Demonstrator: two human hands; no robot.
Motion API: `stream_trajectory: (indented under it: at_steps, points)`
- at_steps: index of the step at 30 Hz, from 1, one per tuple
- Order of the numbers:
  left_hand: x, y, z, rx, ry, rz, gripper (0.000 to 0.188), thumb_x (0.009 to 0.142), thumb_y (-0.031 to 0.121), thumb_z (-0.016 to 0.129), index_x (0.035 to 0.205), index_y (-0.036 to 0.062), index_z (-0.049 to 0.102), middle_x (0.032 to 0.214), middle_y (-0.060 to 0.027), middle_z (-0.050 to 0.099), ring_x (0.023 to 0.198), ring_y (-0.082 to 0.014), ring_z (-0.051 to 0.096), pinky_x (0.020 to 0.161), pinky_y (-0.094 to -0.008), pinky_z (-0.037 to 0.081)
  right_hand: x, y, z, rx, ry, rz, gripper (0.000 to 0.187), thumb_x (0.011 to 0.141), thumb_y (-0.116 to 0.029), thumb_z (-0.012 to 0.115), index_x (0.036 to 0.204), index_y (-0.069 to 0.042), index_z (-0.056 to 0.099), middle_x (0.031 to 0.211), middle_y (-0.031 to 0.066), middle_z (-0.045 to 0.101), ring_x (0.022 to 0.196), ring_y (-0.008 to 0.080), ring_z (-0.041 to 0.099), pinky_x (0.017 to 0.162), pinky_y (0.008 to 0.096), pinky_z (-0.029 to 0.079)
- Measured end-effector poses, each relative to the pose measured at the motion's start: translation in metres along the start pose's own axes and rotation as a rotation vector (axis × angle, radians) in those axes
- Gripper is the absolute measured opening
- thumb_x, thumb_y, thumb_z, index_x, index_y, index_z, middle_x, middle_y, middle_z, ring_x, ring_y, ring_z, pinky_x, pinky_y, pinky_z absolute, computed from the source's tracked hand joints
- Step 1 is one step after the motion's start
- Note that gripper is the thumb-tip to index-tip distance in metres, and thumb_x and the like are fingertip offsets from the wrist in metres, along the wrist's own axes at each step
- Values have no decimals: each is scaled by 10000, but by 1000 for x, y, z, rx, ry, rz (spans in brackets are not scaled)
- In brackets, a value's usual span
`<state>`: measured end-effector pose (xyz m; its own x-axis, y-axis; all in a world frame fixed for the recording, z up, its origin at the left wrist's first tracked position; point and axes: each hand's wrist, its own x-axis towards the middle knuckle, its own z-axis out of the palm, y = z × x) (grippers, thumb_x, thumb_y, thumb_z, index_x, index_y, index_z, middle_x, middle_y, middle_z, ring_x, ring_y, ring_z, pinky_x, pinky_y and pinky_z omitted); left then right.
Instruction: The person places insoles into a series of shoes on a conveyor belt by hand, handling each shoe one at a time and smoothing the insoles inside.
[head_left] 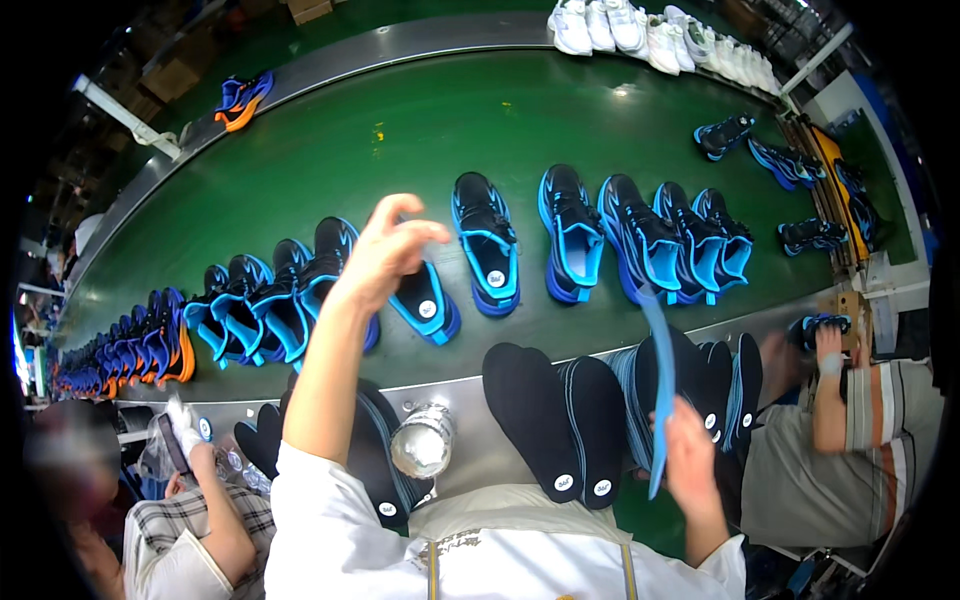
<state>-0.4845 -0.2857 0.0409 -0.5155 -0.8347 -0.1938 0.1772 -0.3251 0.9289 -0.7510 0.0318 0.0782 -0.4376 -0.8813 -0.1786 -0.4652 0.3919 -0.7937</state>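
Observation:
My left hand (392,250) is raised over the front of a black and blue sneaker (425,308), hiding its toe. Its fingers are bent and apart, with nothing seen between them. In my right hand (690,458) is a light blue insole (661,380), held upright near its lower end and seen mostly edge-on. The insole's upper tip overlaps the row of sneakers beyond. To the right of my left hand stands a sneaker (484,240) with a white round label inside; another sneaker (573,235) follows it. Stacked black insoles (535,410) lie close to me, left of my right hand.
A green conveyor belt (330,150) carries several sneakers. A metal can (422,445) stands on the near ledge beside more insoles (375,440). White shoes (620,28) line the far ledge. Co-workers sit left (190,540) and right (815,470).

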Motion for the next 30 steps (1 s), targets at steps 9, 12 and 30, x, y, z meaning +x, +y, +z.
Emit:
stream_trajectory:
  at_steps: [9, 12, 30]
  points:
    - [107, -93, 132, 1431, -261, 511, 489, 812, 402, 521, 1203, 117, 452, 804, -204, 614, 791, -378, 596, 714, -439, 476, 146, -20, -33, 253, -37, 196, 165, 788, -133, 656, 813, 30, 653, 803, 55, 615, 703, 76, 550, 610, 213, 424]
    - [134, -99, 130, 1429, -295, 278, 555, 805, 499, 501, 1202, 112, 472, 844, -214, 619, 834, -384, 588, 753, -448, 463, 169, -33, -28, 363, -207, 373, 180, 755, -150, 681, 779, 25, 646, 621, 57, 603, 519, 91, 549, 473, 212, 417]
    - [134, -111, 120, 921, -7, 8, 528, 757, 459, 600, 891, -51, 632, 697, -169, 620, 649, -218, 610, 631, -327, 483, 220, 30, 121, -891, -36, -476, 168, 773, -126, 513, 868, 3, 566, 1008, 231, 502, 830, 342, 558, 730, 394, 487]
